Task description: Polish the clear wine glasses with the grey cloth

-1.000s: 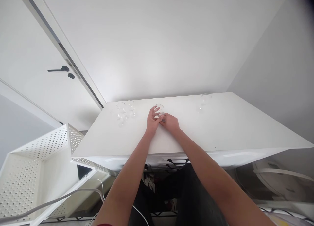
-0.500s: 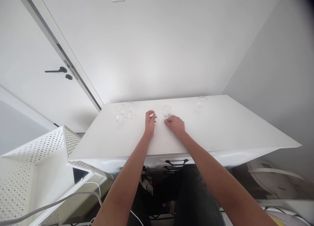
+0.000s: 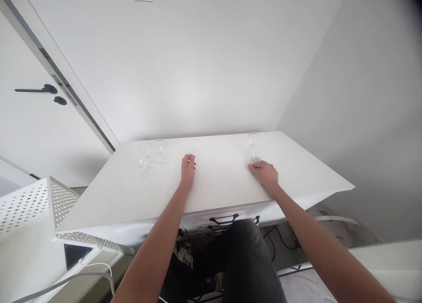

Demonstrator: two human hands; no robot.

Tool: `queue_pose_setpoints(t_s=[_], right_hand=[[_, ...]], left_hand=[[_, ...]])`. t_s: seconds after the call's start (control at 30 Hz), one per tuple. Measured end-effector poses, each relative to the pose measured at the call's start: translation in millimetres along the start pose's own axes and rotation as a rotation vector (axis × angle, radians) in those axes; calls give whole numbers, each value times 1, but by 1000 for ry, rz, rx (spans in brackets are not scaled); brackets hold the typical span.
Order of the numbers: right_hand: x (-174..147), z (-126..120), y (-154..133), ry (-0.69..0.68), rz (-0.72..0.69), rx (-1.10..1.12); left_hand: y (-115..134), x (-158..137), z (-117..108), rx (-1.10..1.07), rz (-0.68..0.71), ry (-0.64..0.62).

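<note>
My right hand point(image 3: 266, 173) rests low over the white cabinet top point(image 3: 217, 180), its thumb and fingers closed on the lower part of a clear stemmed glass point(image 3: 255, 156). The glass stands upright, and its outline is faint against the white. Just behind it is another clear glass point(image 3: 253, 139), partly overlapping it in view. My left hand point(image 3: 188, 166) lies near the middle of the cabinet top with loosely curled fingers, a small gap at the thumb and nothing visible in it. Farther left stand several clear stemmed glasses, among them one glass point(image 3: 144, 149) and its neighbour point(image 3: 158, 147).
A white wall rises behind the cabinet, and a door with a black handle point(image 3: 44, 89) is at the left. Black drawer pulls point(image 3: 224, 219) show on the cabinet front. A perforated white shelf unit point(image 3: 29, 206) and a grey cable point(image 3: 75, 276) are at the lower left.
My right hand has moved the stemmed glass to the right, close to the glass there. The left hand stays about the middle, fingers slightly more curled. The view has shifted right.
</note>
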State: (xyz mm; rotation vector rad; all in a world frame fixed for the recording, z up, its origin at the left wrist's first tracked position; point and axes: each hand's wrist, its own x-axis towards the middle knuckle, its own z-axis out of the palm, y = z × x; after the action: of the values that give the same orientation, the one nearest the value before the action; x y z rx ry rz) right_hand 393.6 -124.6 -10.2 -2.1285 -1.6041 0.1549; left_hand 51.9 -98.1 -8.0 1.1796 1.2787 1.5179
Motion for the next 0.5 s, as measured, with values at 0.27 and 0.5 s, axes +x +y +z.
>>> queue_pose_setpoints(t_s=[0.27,0.5], right_hand=[[27,-4,14,8,97,-39],[36,-1,16,17,110,-64]], left_hand=[[5,-3,1,13,14,-12],[4,-3,1,24,12,-14]])
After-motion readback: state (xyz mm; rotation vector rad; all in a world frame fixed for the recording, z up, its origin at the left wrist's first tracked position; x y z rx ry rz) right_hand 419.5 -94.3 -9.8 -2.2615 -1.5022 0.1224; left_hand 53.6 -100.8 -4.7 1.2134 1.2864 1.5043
